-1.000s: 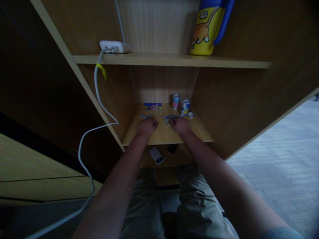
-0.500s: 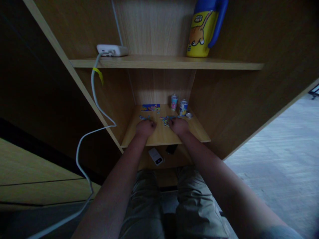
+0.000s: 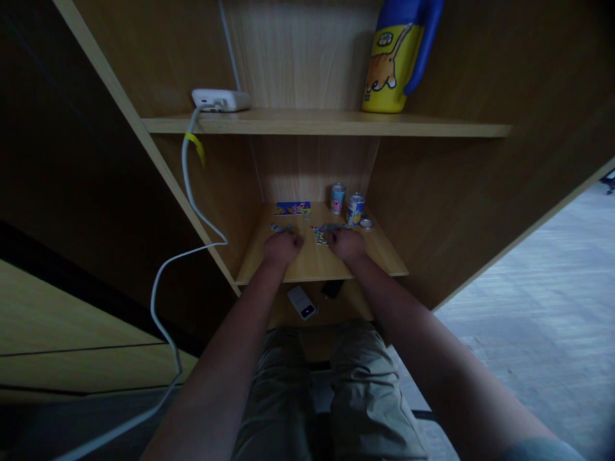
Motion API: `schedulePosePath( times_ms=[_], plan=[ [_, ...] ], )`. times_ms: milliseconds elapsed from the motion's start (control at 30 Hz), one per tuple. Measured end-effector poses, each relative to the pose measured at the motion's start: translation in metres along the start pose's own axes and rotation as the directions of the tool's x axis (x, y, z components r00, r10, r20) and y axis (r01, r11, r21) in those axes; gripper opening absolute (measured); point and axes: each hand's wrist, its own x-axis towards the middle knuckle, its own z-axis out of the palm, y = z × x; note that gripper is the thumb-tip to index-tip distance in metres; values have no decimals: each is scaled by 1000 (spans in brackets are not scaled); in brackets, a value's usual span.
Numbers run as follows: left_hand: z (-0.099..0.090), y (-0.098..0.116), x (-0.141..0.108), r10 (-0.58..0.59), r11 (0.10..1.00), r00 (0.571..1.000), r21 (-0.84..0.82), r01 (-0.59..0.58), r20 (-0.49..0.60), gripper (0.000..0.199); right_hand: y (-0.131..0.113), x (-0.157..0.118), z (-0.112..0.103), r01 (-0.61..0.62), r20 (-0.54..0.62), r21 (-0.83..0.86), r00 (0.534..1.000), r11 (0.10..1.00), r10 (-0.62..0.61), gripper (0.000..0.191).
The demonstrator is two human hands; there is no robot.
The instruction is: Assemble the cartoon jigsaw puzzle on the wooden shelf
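My left hand (image 3: 283,248) rests curled on the lower shelf board, its fingers closed and anything inside them hidden. Close behind it lie loose jigsaw pieces (image 3: 275,227). My right hand (image 3: 348,245) is closed as well, with its fingertips at the right edge of a small cluster of joined jigsaw pieces (image 3: 321,235). Whether it pinches a piece is too small to see. A colourful picture card (image 3: 293,208) lies flat toward the back. Two small printed cans (image 3: 337,199) (image 3: 355,209) stand behind my right hand, beside a round metal lid (image 3: 366,224).
The upper shelf (image 3: 307,123) spans above my hands, carrying a white charger (image 3: 221,100) and a blue-yellow mug (image 3: 391,67). A white cable (image 3: 163,266) hangs at the left. Below the board lie a white device (image 3: 302,302) and a dark phone-like object (image 3: 332,288).
The whole view has shifted slightly. Both hands stay closed in nearly the same places by the jigsaw pieces, and my knees have moved a little.
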Motion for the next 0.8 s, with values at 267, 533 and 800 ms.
schedulePosePath(
  times_ms=[267,533,800],
  plan=[
    [1,1,2,-50,999,998,3,50,-23,58,-1,-3,-3,2,3,-3,1000,1000,-2,58],
    [3,-1,3,-18,1000,1000,10,18,-7,59,-2,-3,-5,-5,30,-4,1000,1000,5,59],
    [4,-1,2,-15,1000,1000,-7,15,-24,55,-2,-3,-4,-10,20,1,1000,1000,10,56]
  ],
)
